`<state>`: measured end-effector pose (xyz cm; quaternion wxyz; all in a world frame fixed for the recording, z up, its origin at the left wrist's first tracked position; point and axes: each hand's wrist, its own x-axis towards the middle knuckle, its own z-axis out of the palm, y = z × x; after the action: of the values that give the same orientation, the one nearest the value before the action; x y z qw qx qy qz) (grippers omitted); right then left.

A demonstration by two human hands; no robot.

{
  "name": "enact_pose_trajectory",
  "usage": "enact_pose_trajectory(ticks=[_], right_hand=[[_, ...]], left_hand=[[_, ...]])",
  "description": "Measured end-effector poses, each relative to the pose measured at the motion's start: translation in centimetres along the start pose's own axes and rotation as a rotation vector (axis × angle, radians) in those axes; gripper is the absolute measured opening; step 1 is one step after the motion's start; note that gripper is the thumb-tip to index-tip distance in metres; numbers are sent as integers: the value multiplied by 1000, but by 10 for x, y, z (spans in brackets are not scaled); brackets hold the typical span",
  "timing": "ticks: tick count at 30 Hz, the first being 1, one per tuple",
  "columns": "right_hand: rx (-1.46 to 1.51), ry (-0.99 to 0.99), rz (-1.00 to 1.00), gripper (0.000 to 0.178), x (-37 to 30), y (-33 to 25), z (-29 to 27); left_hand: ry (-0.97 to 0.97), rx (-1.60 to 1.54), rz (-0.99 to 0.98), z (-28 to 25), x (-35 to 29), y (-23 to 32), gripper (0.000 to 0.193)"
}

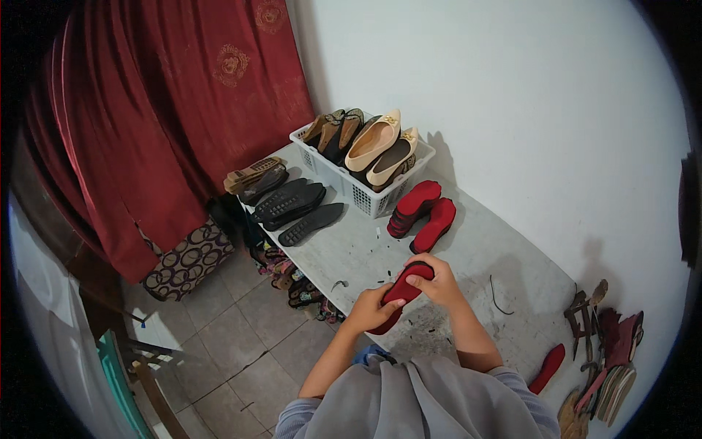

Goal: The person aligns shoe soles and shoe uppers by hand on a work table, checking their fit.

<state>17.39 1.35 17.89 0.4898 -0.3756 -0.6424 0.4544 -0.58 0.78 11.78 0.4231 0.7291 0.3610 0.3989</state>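
Note:
Both of my hands grip one long shoe sole (414, 281) with a red top face and a dark edge, held above the table. My left hand (371, 312) is wrapped round its nearer end, thumb lying on the red face. Round the farther end closes my right hand (434, 281), its thumb also pressed on the red. Beyond the hands, a small stack of red-topped soles (417, 205) stands beside another red-topped pile (436, 225). One more red piece (548, 368) lies on the table to the right of my right arm.
A white plastic basket (361, 192) holds several flat shoes, including beige ones (374, 143). Black soles (291, 203) lie along the table's left side. Tools (583, 322) and shoe parts fill the right end. Dark scraps dot the white table (479, 252). A red curtain (168, 110) hangs left.

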Motion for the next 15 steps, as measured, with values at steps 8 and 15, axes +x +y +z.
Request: enact_pose_trajectory(ticks=[8,15], right_hand=[[-557,-303,77,32,-6,-26,-21],[-1216,-661,267,33,-19,4,-2]], left_hand=[[-240,409,36,-16,3,9,35],[-457,752,172,4,19,7,30]])
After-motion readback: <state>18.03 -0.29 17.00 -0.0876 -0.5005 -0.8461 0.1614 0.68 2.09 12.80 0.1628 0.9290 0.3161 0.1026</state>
